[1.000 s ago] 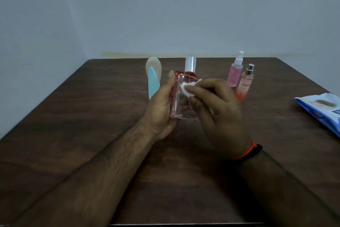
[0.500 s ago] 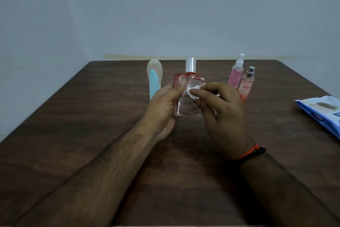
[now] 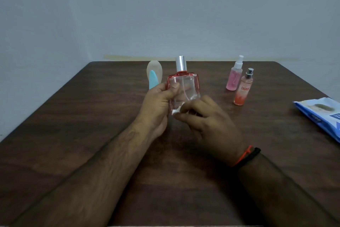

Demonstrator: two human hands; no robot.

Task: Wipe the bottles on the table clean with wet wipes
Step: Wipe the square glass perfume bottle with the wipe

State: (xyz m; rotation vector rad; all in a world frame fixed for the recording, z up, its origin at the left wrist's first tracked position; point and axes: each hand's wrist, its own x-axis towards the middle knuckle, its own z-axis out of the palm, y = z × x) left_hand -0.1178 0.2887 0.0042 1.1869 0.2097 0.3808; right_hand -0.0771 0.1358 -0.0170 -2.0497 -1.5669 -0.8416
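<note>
A clear square perfume bottle [image 3: 185, 87] with red edges and a silver cap is held upright above the middle of the table. My left hand [image 3: 158, 105] grips its left side, thumb across the front face. My right hand [image 3: 206, 125] pinches a small white wet wipe [image 3: 176, 110] against the bottle's lower front; most of the wipe is hidden under the fingers. A pink spray bottle [image 3: 234, 77] and an orange labelled spray bottle [image 3: 243, 90] stand at the right rear. A pale bottle with a light blue part [image 3: 153, 77] stands behind my left hand.
A blue and white pack of wet wipes [image 3: 320, 116] lies at the table's right edge. The dark wooden table [image 3: 73, 125] ends at a plain wall behind. Bare wood shows to the left and in front of my arms.
My right hand has slid the wipe down the bottle's front from near the top to the lower part. The left hand has turned the bottle a little and keeps its grip.
</note>
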